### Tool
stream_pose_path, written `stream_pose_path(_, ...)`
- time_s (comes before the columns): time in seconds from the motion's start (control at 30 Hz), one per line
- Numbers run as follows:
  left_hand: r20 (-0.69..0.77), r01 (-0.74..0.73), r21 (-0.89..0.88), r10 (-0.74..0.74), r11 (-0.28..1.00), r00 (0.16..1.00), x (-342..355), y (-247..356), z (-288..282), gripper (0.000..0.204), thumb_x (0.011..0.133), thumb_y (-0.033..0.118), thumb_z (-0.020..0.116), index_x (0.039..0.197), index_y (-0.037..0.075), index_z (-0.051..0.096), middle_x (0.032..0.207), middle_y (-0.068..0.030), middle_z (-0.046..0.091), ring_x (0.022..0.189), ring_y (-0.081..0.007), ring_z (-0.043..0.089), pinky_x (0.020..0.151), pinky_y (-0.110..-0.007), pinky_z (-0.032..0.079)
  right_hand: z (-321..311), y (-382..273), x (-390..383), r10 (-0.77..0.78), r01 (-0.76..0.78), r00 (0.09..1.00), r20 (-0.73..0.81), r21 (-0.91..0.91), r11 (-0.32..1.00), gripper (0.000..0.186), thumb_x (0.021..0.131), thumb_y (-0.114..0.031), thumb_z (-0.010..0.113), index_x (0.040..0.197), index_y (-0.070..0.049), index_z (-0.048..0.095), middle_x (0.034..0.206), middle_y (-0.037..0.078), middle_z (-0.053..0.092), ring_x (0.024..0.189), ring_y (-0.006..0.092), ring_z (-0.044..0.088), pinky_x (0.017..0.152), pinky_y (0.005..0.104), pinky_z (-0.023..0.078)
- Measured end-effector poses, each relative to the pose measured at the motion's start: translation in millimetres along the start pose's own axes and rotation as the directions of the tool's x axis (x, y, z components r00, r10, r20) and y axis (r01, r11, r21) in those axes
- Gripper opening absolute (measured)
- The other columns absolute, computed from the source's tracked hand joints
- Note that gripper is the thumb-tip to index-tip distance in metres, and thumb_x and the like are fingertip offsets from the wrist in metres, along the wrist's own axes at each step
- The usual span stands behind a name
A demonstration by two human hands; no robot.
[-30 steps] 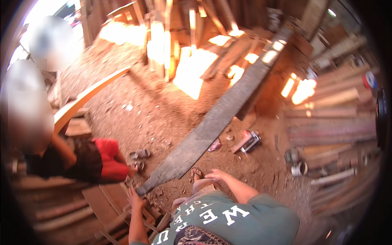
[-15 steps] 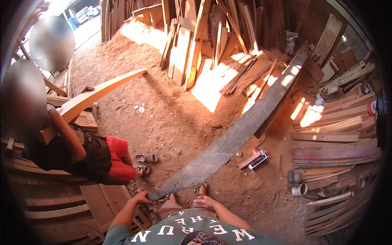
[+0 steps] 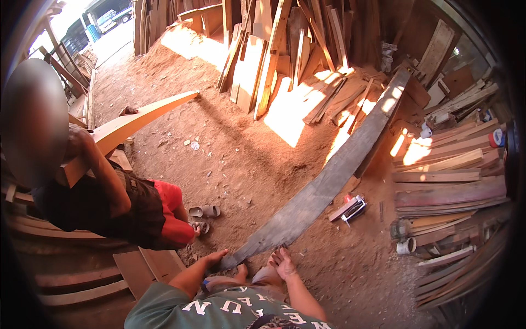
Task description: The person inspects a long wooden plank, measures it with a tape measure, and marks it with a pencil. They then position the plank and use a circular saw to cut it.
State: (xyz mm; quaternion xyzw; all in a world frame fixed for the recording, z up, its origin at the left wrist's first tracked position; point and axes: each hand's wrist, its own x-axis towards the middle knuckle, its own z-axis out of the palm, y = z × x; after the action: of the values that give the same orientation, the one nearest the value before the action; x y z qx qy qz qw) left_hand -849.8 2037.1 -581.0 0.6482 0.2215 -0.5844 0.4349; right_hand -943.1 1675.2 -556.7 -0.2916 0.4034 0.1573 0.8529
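At my left hand [image 3: 215, 258], whose closure I cannot tell, the grey plank [image 3: 309, 200] begins, running off between one and two o'clock. Its edge lies just twelve o'clock of my loosely parted right hand [image 3: 283, 264].

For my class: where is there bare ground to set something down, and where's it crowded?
Mostly bare brown ground lies between the grey sandals and the long dark-grey wooden plank. Another patch lies nearer than the boxy black device, between the person's bare right hand and the stacked brown boards. Those crowd the right; leaning wooden boards crowd the back.
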Motion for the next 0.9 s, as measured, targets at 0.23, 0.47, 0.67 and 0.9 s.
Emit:
stream_pose_path(0.23, 0.137, 0.138, -0.203, -0.111, 0.969, 0.984, 39, -8, 1, 0.072, 0.103, 0.061, 0.039, 0.129, 0.001, 0.069, 0.112, -0.0165, 0.075, 0.100, -0.0315, 0.073, 0.094, -0.044, 0.055, 8, -13, 29, -0.100, 0.105, 0.994, -0.053, 0.114, 0.988, 0.058, 0.086, -0.039, 0.085, 0.135, -0.027, 0.056, 0.130, 0.001, 0.061, 0.126, 0.0236, 0.054, 0.095, 0.0463, 0.052)
stream_pose_path(0.47, 0.025, 0.040, -0.030, -0.039, 0.999, 0.999, 20, -1, -6, 0.053, 0.090, 0.041, 0.065, 0.125, 0.001, 0.063, 0.114, -0.0188, 0.073, 0.106, -0.0350, 0.071, 0.097, -0.045, 0.054, 48, -33, 28, -0.307, 0.344, 0.920, -0.245, 0.128, 0.930, 0.059, 0.082, -0.023, 0.085, 0.134, -0.016, 0.058, 0.127, 0.004, 0.063, 0.112, 0.0230, 0.061, 0.096, 0.0436, 0.050)
stream_pose_path(0.67, 0.085, -0.428, 0.723, 0.544, 0.543, 0.835, -13, -7, 5, 0.076, 0.063, 0.021, 0.097, 0.122, 0.002, 0.054, 0.103, -0.0199, 0.071, 0.099, -0.0366, 0.071, 0.089, -0.044, 0.055, 52, -62, 11, -0.440, 0.465, 0.868, -0.229, 0.064, 0.883, 0.050, 0.081, -0.020, 0.084, 0.125, -0.002, 0.066, 0.115, 0.004, 0.069, 0.109, 0.0190, 0.063, 0.096, 0.0363, 0.049)
stream_pose_path(0.9, -0.101, 0.291, -0.103, -0.301, 0.951, 0.948, 52, 81, 80, 0.069, 0.095, 0.055, 0.044, 0.130, 0.000, 0.067, 0.126, -0.0210, 0.068, 0.114, -0.0340, 0.067, 0.095, -0.048, 0.052, 0, -139, 36, -0.338, 0.367, 0.920, -0.199, 0.136, 0.920, 0.058, 0.084, -0.032, 0.084, 0.128, 0.000, 0.065, 0.123, 0.011, 0.068, 0.111, 0.0247, 0.065, 0.096, 0.0402, 0.054)
